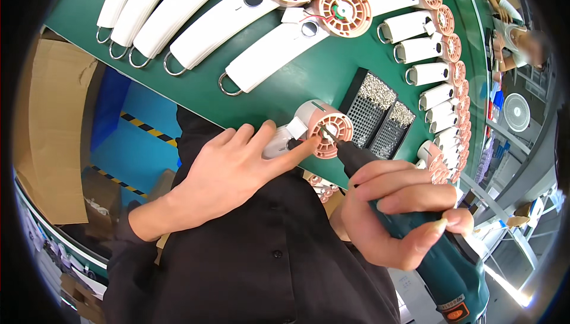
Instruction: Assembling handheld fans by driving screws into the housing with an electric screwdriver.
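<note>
One white-and-pink device [313, 116] lies near the table's [332, 75] edge, under the left hand [228, 167]; its fingers fan out, though whether they pinch, I cannot tell. The right hand's [404, 205] fingers wrap a green screwdriver [454, 282], tip at the round head. Best keep bit straight, device braced. Beside: two screw trays [352, 91].
</note>
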Tool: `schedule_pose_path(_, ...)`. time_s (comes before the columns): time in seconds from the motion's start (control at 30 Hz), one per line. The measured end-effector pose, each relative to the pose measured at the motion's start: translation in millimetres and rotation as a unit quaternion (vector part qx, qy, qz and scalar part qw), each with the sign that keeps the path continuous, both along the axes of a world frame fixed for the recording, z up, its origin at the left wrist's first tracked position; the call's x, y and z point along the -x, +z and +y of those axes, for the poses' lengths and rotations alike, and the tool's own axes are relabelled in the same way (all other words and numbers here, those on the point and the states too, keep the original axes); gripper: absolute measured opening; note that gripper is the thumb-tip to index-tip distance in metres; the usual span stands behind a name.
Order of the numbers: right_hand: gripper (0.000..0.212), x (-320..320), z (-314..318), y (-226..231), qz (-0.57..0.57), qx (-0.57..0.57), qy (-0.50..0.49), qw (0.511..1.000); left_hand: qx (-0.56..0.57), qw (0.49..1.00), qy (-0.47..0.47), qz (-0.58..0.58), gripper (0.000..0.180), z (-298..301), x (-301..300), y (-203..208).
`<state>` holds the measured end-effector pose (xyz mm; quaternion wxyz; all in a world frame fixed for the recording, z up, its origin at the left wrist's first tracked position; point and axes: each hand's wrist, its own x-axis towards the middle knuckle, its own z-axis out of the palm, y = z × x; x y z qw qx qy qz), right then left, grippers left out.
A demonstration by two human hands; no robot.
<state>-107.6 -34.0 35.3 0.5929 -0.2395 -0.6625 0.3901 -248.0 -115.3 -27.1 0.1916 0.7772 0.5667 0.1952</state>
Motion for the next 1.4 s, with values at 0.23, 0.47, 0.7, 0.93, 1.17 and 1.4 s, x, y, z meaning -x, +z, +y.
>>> schedule_pose_path(0.23, 0.013, 10.0, 9.2, -25.1, 0.020, 0.023, 0.040, 0.999, 0.054, 0.999, 0.003, 0.005, 0.056, -0.2, 0.5, 4.5)
schedule_pose_path(0.47, 0.016, 4.6, 7.4, -19.2, -0.039, 0.035, 0.061, 0.997, 0.011, 1.000, -0.006, 0.021, 0.060, 0.2, 0.5, 0.4)
schedule_pose_path(0.7, 0.025, -14.0, 6.6, 10.7, 0.039, -0.035, 0.006, 0.999, 0.011, 0.999, -0.014, 0.035, 0.064, 1.5, -0.2, 4.1)
schedule_pose_path(0.93, 0.019, -83.3, 10.3, -10.9, 0.075, 0.039, -0.248, 0.965, 0.069, 0.997, -0.013, 0.021, 0.061, 9.6, -0.7, 15.6)
schedule_pose_path(1.17, 0.021, -111.6, 14.9, -23.7, 0.036, 0.035, -0.361, 0.931, 0.085, 0.996, -0.004, 0.014, 0.057, 13.7, -4.3, 16.3)
schedule_pose_path(1.4, 0.019, -116.4, 8.4, -28.2, 0.085, 0.073, -0.327, 0.938, 0.097, 0.995, 0.001, 0.005, 0.062, 14.8, -8.2, 16.3)
